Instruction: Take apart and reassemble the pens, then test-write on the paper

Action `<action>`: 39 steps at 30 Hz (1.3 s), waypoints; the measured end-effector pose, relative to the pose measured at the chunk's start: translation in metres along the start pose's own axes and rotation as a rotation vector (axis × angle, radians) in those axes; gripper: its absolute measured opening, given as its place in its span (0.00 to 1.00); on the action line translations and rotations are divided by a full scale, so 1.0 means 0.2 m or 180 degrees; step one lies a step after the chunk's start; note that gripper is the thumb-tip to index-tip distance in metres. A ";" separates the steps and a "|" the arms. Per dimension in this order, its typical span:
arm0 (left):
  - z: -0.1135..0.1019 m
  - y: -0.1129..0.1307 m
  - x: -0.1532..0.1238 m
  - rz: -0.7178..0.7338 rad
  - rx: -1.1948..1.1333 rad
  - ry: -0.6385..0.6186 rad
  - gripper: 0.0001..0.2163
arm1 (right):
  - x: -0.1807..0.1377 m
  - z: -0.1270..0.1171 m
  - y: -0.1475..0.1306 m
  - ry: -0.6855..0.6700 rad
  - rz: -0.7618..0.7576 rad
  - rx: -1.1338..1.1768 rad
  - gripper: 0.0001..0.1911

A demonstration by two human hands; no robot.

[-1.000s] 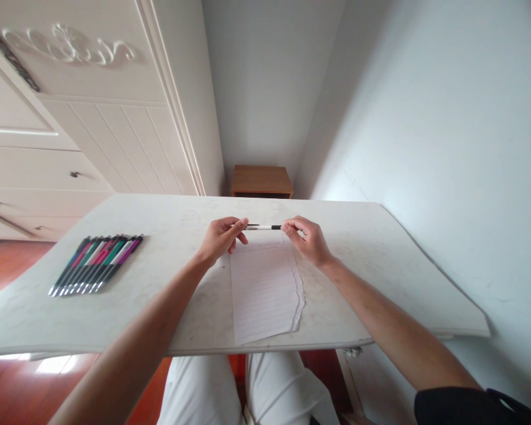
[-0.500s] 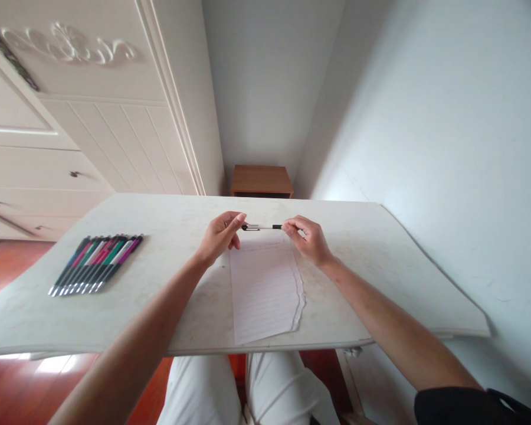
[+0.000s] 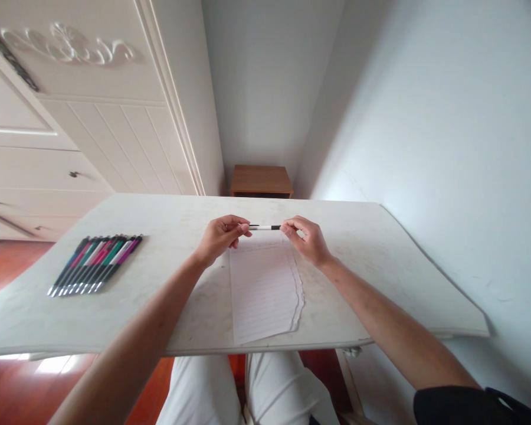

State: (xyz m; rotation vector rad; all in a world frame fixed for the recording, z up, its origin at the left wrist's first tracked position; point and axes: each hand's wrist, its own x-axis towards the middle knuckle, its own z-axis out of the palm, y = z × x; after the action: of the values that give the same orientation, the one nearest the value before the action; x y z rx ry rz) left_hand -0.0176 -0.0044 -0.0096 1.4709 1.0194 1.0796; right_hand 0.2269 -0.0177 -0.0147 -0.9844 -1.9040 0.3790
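A white and black pen (image 3: 264, 228) lies level between my two hands, just above the top of a lined sheet of paper (image 3: 265, 289). My left hand (image 3: 225, 237) is closed on the pen's left end, thumb and fingers pinching it. At the other end, the fingertips of my right hand (image 3: 307, 237) grip the black part. Both pen ends are hidden by fingers. The paper has a torn right edge and seems to be more than one sheet.
Several pens (image 3: 96, 264) in different colours lie side by side at the left of the white table (image 3: 358, 248). Beyond the far edge stands a small brown wooden cabinet (image 3: 262, 179). A white wardrobe (image 3: 115, 118) is at the left, a wall (image 3: 460, 147) at the right.
My left thumb has come down and slightly right, and the left fingers now cover more of the pen's clip end. The right hand has hardly moved.
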 end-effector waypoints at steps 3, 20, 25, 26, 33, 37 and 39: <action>0.00 -0.02 0.01 0.0122 0.0073 0.0083 0.22 | 0.00 0.00 -0.01 0.0004 -0.0001 -0.0011 0.16; 0.02 0.00 -0.02 0.1774 0.1870 0.0671 0.05 | -0.01 0.02 -0.01 0.0032 0.0029 -0.0018 0.17; 0.04 -0.01 -0.02 0.1654 0.1789 0.0607 0.08 | 0.00 0.01 0.00 0.0171 0.0154 0.0100 0.18; 0.04 -0.02 -0.02 0.1488 0.1749 0.0558 0.09 | 0.00 0.00 0.00 0.0192 0.0162 0.0112 0.18; 0.03 -0.03 -0.01 0.0596 0.0941 0.0298 0.19 | 0.00 0.00 -0.02 0.0171 -0.0023 0.0044 0.17; 0.03 -0.02 0.01 0.0525 0.0714 0.0334 0.17 | 0.00 0.01 -0.02 0.0146 -0.0010 0.0007 0.16; 0.03 -0.03 0.01 0.0532 0.0622 0.0361 0.17 | 0.00 0.01 -0.01 0.0143 0.0014 0.0005 0.16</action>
State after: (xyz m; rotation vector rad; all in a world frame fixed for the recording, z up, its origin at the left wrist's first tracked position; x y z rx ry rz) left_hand -0.0107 -0.0029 -0.0154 1.6917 1.1227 1.2212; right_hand 0.2235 -0.0189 -0.0145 -0.9883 -1.8612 0.3582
